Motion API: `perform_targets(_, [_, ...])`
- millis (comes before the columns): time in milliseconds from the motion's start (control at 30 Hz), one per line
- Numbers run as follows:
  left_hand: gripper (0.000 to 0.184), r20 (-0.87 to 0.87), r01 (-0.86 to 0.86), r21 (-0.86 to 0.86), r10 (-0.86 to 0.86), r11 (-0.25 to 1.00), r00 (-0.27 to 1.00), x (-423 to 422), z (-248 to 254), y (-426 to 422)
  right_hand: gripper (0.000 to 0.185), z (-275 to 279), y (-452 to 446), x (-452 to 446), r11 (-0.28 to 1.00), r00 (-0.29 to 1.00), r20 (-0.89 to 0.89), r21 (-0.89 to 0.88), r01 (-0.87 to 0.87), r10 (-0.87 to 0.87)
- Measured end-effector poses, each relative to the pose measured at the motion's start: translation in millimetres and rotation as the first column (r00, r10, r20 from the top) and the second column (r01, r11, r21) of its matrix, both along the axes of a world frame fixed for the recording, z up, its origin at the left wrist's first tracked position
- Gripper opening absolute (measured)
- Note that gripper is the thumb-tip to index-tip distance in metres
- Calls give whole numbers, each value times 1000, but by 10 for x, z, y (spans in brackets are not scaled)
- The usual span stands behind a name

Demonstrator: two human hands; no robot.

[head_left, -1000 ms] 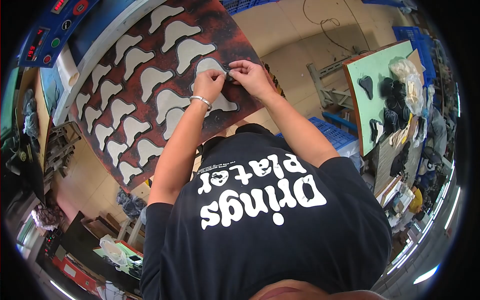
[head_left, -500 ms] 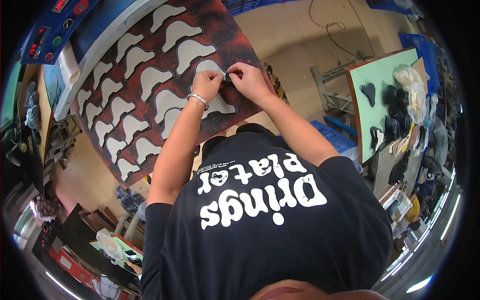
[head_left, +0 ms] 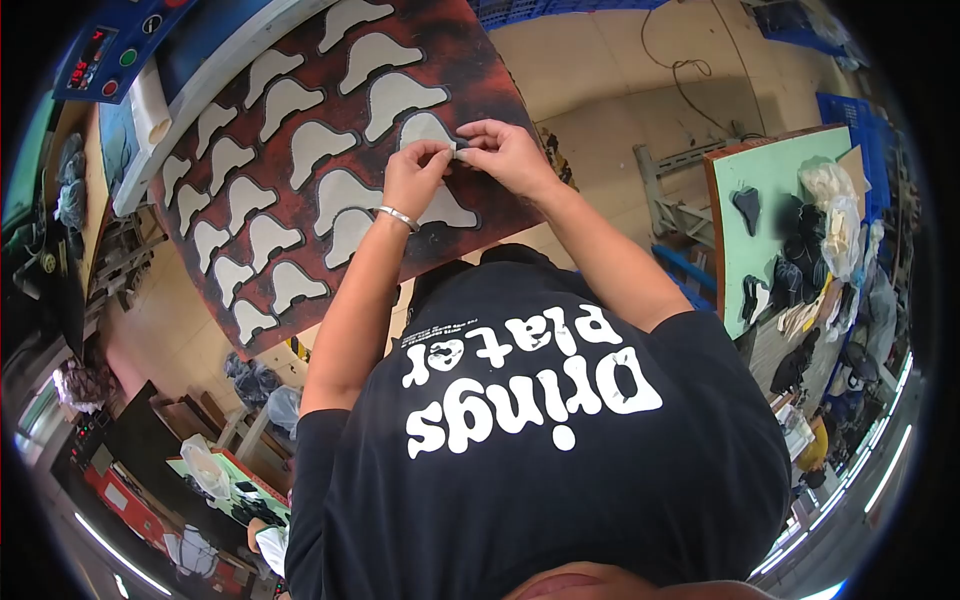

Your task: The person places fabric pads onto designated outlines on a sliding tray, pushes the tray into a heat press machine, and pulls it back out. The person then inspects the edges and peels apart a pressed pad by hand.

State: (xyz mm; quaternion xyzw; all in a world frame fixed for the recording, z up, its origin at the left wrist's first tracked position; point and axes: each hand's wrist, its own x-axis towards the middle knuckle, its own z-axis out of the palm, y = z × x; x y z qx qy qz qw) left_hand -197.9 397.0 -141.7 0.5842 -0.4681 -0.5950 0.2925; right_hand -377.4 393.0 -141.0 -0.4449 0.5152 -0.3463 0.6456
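My left hand (head_left: 418,172), with a silver bangle on its wrist, has thumb and forefinger pinched on the edge of a light grey curved fabric piece (head_left: 425,128) with a dark border. Close beside it on the right, my right hand (head_left: 506,156) pinches the same edge, and a small pale bit shows between the fingertips. The piece lies on a red and black board (head_left: 350,172). Another grey piece (head_left: 446,212) lies just below my hands, partly covered by my left hand and wrist.
Several similar grey pieces (head_left: 321,150) lie in rows across the board. A blue control box (head_left: 118,48) with a lit display is at upper left. To the right, a green-topped table (head_left: 735,270) holds dark pieces and plastic bags. A cable (head_left: 690,66) lies on the floor.
The view has shifted slightly, so the board sits a little to the right. My fingertips have come closer together at the piece's edge, and a pale bit now shows there.
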Motion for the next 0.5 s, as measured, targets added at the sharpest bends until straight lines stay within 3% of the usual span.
perform_targets(333, [16,-160,-180,-102,162,978,974,-3,-34,71,38,147,-40,73,997,998,34,39,59,-61])
perform_targets(500, [17,38,-145,-281,162,949,986,-29,33,145,37,116,-36,105,998,998,10,10,66,-66])
